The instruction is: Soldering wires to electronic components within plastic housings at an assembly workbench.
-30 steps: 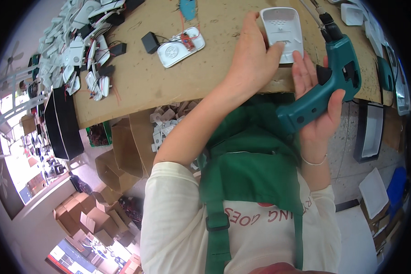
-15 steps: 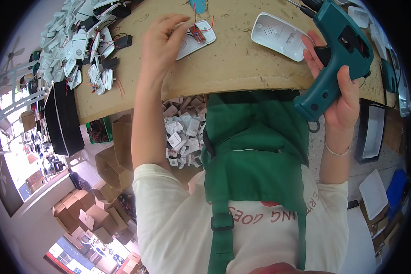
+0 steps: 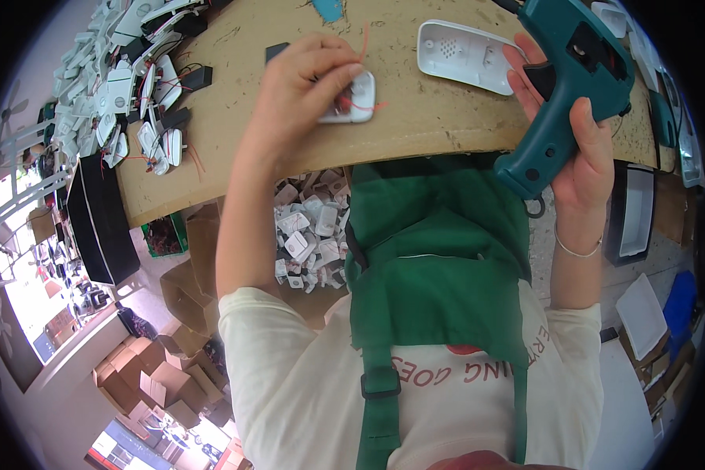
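Note:
My left hand (image 3: 309, 82) is closed at the left side of a small white plastic cover (image 3: 360, 116) lying on the table. Its fingers hide much of the cover and of a reddish circuit board (image 3: 341, 103); thin red wires (image 3: 366, 39) stick out past them. Behind that hand, a dark flat piece (image 3: 276, 52) partly shows. In my right hand (image 3: 583, 160) is a teal glue gun (image 3: 552, 133) with a black trigger, its handle lying across the palm and thumb. Beside its fingers rests an open white housing shell (image 3: 466, 59), hollow side up, with small holes.
White casings with wires and black boxes are heaped (image 3: 121, 86) at the table's left. Below the edge, a box holds many white parts (image 3: 313, 223). A blue scrap (image 3: 328, 9) lies at the far side. White trays (image 3: 637, 211) stand at the right; cardboard boxes (image 3: 160, 376) sit lower left.
My left hand and the white cover have come nearer the table's front edge, and the cover has turned. The glue gun stays in my right hand. The whole view has shifted slightly.

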A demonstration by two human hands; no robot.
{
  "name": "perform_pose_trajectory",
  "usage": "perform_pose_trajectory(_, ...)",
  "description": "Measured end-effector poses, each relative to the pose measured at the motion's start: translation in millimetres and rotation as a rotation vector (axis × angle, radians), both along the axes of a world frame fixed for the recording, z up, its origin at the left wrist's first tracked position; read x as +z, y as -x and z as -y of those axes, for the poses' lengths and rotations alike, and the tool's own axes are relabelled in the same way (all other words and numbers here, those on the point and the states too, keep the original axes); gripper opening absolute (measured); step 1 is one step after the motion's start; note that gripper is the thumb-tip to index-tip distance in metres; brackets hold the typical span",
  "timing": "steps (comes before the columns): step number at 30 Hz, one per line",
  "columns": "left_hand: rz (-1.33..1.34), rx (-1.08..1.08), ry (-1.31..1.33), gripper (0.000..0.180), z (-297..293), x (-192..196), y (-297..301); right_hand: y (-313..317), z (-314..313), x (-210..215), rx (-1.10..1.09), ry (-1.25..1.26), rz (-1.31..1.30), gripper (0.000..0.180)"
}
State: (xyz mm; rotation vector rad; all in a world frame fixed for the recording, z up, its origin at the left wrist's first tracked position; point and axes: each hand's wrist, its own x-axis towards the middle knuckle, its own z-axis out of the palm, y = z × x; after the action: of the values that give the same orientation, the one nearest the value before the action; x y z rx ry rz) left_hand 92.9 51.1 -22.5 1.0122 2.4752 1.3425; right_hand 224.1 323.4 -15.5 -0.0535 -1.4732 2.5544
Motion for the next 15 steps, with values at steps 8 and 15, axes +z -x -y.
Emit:
perform_pose_trajectory(8,-0.305,-0.002,-0.111,0.023,-35.9,-16.6,-53.8,3.6,5.7,-10.4,0.063,-0.073,-0.046,0.077)
perform_pose_trajectory(15,-0.431,0.056,-0.103,0.018,-58.0,-14.8,-53.7,1.3,7.0,-13.2,0.013,-0.045,-0.046,0.077)
